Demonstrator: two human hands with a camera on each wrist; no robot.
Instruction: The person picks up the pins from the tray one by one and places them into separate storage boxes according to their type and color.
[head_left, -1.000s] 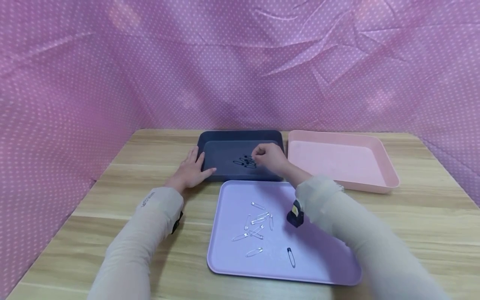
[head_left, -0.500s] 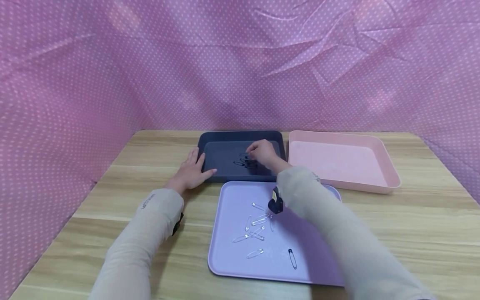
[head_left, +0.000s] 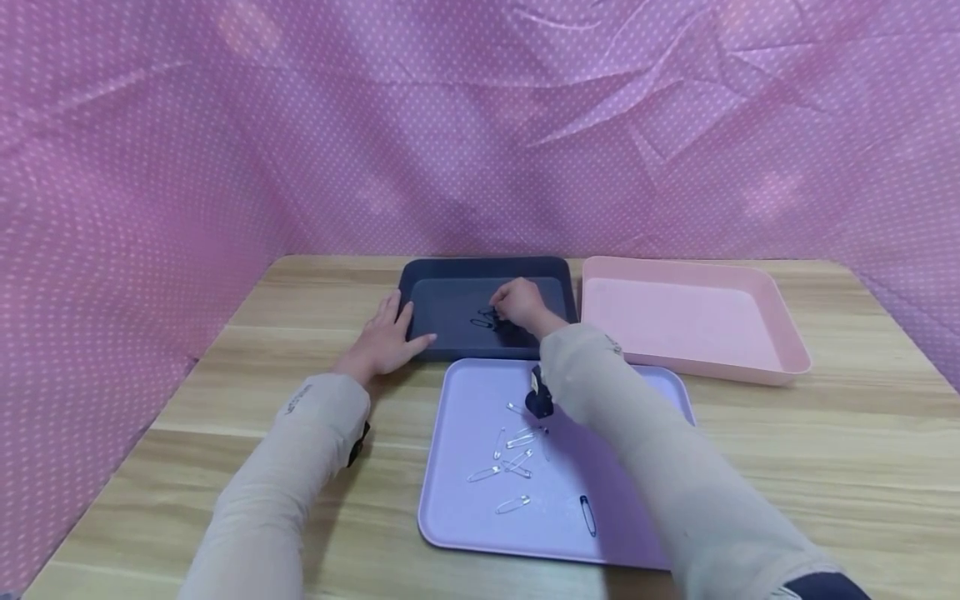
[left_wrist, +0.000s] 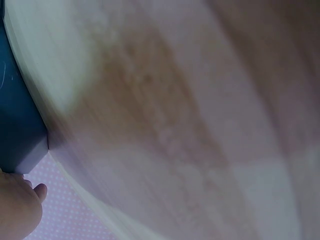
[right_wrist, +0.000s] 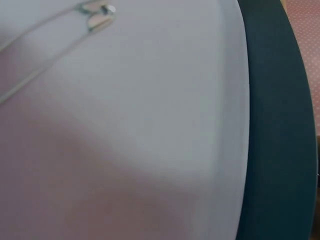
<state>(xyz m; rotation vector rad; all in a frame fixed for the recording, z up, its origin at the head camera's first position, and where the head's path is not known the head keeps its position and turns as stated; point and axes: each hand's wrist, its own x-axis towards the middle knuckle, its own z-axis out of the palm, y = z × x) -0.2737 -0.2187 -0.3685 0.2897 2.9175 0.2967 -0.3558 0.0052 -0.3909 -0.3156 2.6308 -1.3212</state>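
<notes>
My left hand [head_left: 384, 342] lies with spread fingers against the left edge of the dark tray [head_left: 442, 304]; part of that hand [left_wrist: 17, 207] shows in the left wrist view. Over the same tray, my right hand [head_left: 521, 304] pinches a black safety pin [head_left: 486, 312] at its fingertips, low above a small pile of black safety pins [head_left: 481, 322] that the hand partly covers. On the lavender tray [head_left: 457, 521] nearer me lie several silver safety pins [head_left: 513, 505] and one black safety pin [head_left: 587, 517]. A silver pin [right_wrist: 100, 21] appears large in the right wrist view.
To the right of the dark tray stands a pink tray [head_left: 675, 317] with raised walls. All three trays sit on a wood-grain table [head_left: 300, 317]. A pink dotted cloth [head_left: 420, 150] hangs behind and at the sides. My right forearm crosses over the lavender tray.
My right hand has shifted a little left and back over the dark tray, its forearm swinging left above the lavender tray. The left hand has stayed at the dark tray's edge.
</notes>
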